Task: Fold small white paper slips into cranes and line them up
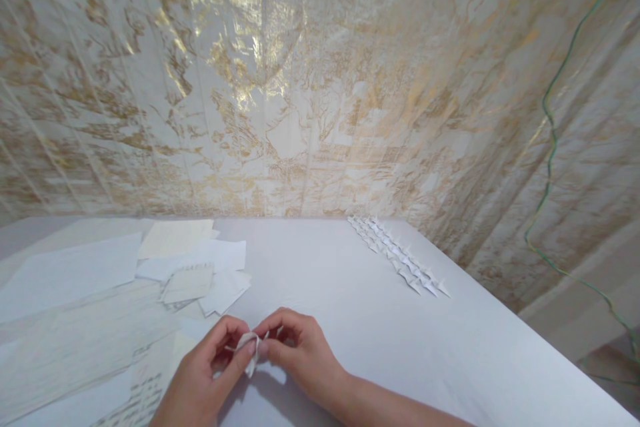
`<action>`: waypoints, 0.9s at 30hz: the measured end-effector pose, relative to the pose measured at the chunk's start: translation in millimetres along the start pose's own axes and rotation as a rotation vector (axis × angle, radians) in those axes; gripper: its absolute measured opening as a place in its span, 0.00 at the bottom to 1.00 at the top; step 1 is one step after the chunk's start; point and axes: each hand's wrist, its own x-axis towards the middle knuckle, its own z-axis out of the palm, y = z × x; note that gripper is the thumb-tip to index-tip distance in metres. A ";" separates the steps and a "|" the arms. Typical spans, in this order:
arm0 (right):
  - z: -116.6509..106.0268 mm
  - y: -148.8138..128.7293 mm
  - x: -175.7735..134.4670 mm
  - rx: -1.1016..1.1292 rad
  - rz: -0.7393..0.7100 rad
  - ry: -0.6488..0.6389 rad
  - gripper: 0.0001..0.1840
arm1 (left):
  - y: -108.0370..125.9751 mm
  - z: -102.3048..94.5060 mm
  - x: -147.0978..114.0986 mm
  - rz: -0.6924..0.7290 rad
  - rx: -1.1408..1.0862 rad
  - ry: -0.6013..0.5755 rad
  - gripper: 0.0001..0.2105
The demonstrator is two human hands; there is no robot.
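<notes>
Low in the middle of the view, both hands meet over the white table (300,267) around a small white paper crane (249,345). My left hand (210,363) pinches its left side between thumb and fingers. On the other side, the thumb and index finger of my right hand (295,350) are closed on its right edge. Thin folded points stick out between the fingertips, and part of the paper is hidden behind them. Several finished-looking paper cranes (400,257) stand close together in slanting rows at the back right of the table.
On the left lie loose paper sheets (75,273), some with writing, and a stack of small cut paper squares (190,283). A gold-patterned curtain (300,113) hangs behind the table. A green and yellow wire (550,140) runs down at the right, beyond the table's edge.
</notes>
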 end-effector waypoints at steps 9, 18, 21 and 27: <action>-4.2 -2.2 0.2 -0.093 -0.212 -0.058 0.12 | 14.5 -1.0 0.0 0.080 -0.026 0.078 0.04; -5.9 -6.1 -2.5 -0.444 -0.490 -0.043 0.06 | 7.5 3.9 -0.8 0.030 -0.038 0.040 0.10; -3.6 -5.7 -3.2 -0.396 -0.488 -0.026 0.06 | 6.3 6.0 -1.5 0.034 -0.097 0.036 0.10; -1.0 -12.2 -5.9 -0.326 -0.478 -0.045 0.04 | 7.0 7.7 -2.8 -0.018 -0.242 0.105 0.16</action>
